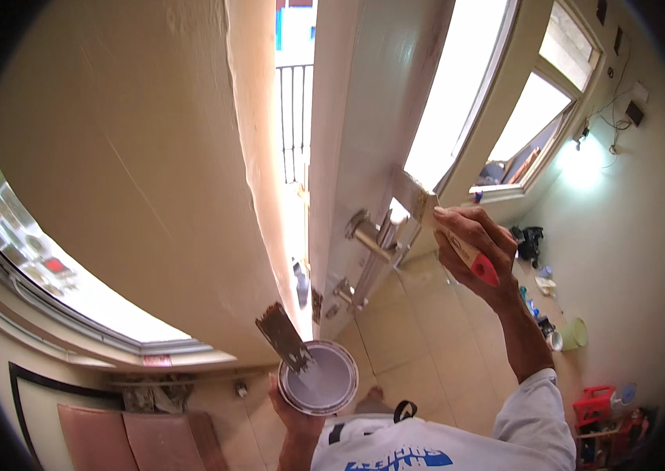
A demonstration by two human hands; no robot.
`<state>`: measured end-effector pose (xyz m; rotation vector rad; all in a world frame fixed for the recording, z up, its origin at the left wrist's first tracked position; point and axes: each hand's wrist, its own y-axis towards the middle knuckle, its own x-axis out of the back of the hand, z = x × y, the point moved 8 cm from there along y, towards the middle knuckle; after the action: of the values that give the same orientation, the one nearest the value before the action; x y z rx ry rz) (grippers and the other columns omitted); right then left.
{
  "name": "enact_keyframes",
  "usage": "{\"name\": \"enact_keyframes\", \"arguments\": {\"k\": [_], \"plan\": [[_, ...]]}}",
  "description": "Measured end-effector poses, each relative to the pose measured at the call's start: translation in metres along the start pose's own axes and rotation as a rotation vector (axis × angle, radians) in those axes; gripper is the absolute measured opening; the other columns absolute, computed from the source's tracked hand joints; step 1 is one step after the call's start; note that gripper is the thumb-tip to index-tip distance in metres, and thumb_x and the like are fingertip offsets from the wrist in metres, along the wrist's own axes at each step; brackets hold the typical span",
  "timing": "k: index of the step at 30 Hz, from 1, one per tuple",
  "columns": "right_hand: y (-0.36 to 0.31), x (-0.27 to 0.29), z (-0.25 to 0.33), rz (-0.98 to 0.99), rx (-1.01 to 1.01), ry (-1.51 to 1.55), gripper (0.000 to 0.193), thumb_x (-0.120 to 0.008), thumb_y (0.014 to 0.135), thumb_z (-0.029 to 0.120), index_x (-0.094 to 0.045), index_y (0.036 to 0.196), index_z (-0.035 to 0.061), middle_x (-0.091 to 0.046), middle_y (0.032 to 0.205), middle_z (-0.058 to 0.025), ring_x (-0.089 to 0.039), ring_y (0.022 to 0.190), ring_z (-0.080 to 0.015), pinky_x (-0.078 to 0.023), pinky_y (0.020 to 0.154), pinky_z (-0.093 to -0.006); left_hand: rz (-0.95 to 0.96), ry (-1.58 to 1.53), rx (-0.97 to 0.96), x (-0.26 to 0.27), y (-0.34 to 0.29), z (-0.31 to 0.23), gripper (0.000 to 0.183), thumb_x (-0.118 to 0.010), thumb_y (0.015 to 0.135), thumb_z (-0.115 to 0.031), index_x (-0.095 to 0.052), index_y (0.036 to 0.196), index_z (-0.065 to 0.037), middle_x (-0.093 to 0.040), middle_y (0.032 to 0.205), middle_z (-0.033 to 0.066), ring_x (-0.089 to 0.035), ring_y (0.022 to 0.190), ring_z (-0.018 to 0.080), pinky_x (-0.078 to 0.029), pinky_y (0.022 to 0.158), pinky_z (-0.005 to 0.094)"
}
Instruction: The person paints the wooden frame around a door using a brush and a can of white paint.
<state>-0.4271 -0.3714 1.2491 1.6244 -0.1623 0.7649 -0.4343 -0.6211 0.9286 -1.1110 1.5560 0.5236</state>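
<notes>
My right hand (480, 242) is closed round the pale handle of a paintbrush (462, 250) with a red end. The brush's bristles rest against or very near the greyish door (360, 102), just above its metal lever handle (371, 235). Low in the middle, my left hand (293, 420) grips a round paint can (353, 392) from its near left side. Pale lilac-grey paint (334, 378) shows inside the can. A flat brown stick (277, 328), smeared with paint, leans out over the far left rim. Most of my left fingers are hidden behind the can.
A cream wall (136, 141) rises close on the left, beside the bright door gap. Below the lever handle is a second metal lock fitting (344, 292). An open window (536, 110) stands at the right. A pale green bin (574, 334) and red stool (595, 404) sit on the tiled floor (411, 337).
</notes>
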Motion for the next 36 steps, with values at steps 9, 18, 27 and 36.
{"name": "enact_keyframes", "arguments": {"k": [9,18,27,36], "plan": [[0.118,0.063,-0.012,-0.104,-0.152,-0.099,0.028,-0.074,0.086,-0.003,-0.072,0.113,0.0043,-0.071,0.1,-0.0051,-0.067,0.094,-0.0118,-0.055,0.082,-0.0265,0.203,-0.269,0.035,-0.024,0.003,-0.005,0.074,-0.042,0.098,-0.065,-0.05,0.141,-0.006,-0.058,0.137,0.0129,-0.056,0.125,0.0319,-0.044,0.108,0.051],[0.141,0.061,0.022,-0.142,0.354,-0.442,0.037,-0.072,0.088,0.003,-0.066,0.124,0.008,-0.068,0.1,-0.0091,-0.069,0.086,-0.0216,-0.058,0.076,-0.032,0.007,-0.045,-0.054,0.001,0.004,-0.003,0.071,-0.044,0.099,-0.062,-0.048,0.143,-0.007,-0.057,0.14,0.0109,-0.052,0.13,0.03,-0.041,0.112,0.0502],[0.138,0.061,-0.003,0.114,-0.098,-0.259,0.027,-0.074,0.088,0.003,-0.07,0.114,0.0059,-0.073,0.103,-0.0056,-0.071,0.093,-0.0145,-0.058,0.081,-0.03,0.015,-0.071,-0.046,0.013,0.009,-0.001,0.072,-0.042,0.099,-0.062,-0.048,0.144,-0.007,-0.056,0.141,0.0117,-0.052,0.131,0.0299,-0.04,0.113,0.0499],[0.227,0.12,0.003,-0.251,0.137,-0.427,0.028,-0.078,0.09,0.022,-0.071,0.113,0.007,-0.076,0.092,-0.0061,-0.075,0.085,-0.0173,-0.059,0.082,-0.0313,-0.031,-0.072,-0.013,0.018,0.008,0.0,0.065,-0.048,0.096,-0.06,-0.051,0.142,-0.016,-0.056,0.14,0.0075,-0.055,0.129,0.0296,-0.046,0.107,0.0541]]}}
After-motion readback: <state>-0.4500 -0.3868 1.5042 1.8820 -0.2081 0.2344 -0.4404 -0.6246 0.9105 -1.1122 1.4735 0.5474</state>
